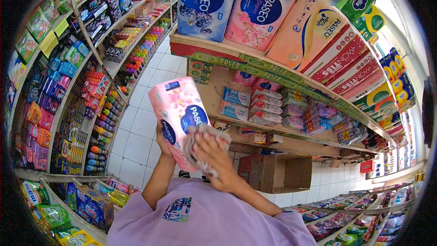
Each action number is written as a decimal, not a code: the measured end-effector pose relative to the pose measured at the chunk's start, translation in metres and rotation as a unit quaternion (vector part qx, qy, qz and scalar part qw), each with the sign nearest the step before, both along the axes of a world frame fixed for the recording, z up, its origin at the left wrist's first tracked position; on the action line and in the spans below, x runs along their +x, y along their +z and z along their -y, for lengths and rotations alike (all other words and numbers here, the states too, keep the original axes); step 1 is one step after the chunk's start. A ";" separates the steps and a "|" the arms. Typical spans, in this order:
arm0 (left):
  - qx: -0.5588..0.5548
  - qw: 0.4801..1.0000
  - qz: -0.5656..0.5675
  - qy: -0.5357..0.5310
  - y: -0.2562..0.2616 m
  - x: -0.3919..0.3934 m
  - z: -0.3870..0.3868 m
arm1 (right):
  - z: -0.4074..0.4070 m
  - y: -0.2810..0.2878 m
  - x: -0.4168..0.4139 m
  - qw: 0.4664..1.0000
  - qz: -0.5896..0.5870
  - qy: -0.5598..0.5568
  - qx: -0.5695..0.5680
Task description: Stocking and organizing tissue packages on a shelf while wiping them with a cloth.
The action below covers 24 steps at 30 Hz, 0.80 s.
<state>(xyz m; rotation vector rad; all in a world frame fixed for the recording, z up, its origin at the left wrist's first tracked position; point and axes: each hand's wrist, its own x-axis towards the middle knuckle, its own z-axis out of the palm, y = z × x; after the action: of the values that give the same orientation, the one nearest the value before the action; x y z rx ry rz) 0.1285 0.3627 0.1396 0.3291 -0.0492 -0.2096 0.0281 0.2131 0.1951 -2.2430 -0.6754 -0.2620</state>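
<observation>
A pink Paseo facial tissue pack [181,104] is tilted in front of my chest. My left hand [164,141] grips its left side near the lower end. Under my right hand [213,159] is a crumpled greyish cloth [222,138], pressed against the lower right part of the pack's front. The cloth covers part of the printed name. Beyond the pack, a blue Paseo pack [206,7] and another pink Paseo pack [264,10] stand on the upper shelf, beside an orange Paseo pack [304,37].
The shelf edge [218,54] runs across ahead, with wet wipe packs [266,106] on the level below. An open cardboard box [273,174] stands on the white tiled floor [133,119] at the right. Stocked shelves [61,106] curve along the left, and more goods line the lower right.
</observation>
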 end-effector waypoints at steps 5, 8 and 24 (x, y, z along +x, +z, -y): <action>0.067 0.990 -0.002 -0.120 -0.019 -0.009 0.008 | 0.010 0.006 0.026 0.999 0.005 -0.008 0.043; 0.119 0.984 -0.019 -0.130 -0.039 -0.024 0.025 | 0.020 0.028 0.058 0.990 0.086 -0.085 0.068; 0.066 0.991 -0.018 -0.115 -0.019 -0.027 0.024 | 0.042 0.016 0.064 0.988 0.024 -0.085 0.127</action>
<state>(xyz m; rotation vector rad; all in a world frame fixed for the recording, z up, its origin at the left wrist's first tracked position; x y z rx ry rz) 0.1015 0.3389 0.1207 0.4514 -0.0378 -0.4494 0.0925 0.1707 0.2112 -2.0553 -0.4477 -0.4625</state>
